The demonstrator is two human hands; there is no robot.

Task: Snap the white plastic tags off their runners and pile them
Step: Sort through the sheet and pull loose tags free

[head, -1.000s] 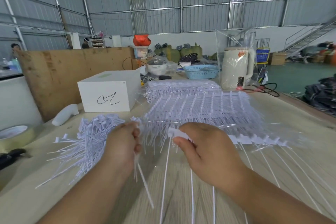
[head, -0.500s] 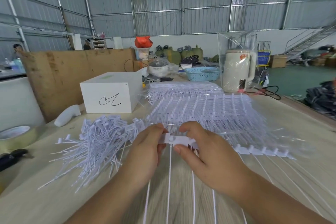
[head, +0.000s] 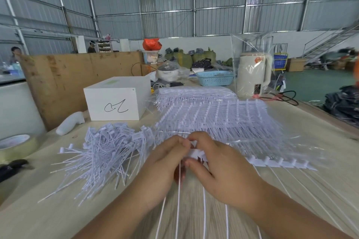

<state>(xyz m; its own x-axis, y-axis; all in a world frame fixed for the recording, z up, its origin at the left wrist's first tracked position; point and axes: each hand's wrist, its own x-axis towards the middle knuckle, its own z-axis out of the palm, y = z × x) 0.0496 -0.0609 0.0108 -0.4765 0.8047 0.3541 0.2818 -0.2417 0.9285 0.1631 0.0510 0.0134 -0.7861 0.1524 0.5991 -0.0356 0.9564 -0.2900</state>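
A white runner strip of tags (head: 279,163) lies across the wooden table, its thin tails running toward me. My left hand (head: 165,163) pinches a tag at the strip's left end. My right hand (head: 223,169) grips the runner right beside it, thumb underneath. The two hands touch at the fingertips. A loose pile of snapped-off tags (head: 103,153) spreads to the left of my hands. Behind my hands lies a stack of tag sheets (head: 217,120) under clear film.
A white box (head: 116,103) stands at the back left, with a white handheld tool (head: 70,125) beside it. A tape roll (head: 15,146) and a black tool (head: 11,167) sit at the left edge. A kettle in a clear bag (head: 252,75) and blue basket (head: 214,78) stand behind.
My left hand came back from the pile on the left and closed in on the strip's end. Both hands now meet on the runner, slightly farther from me.
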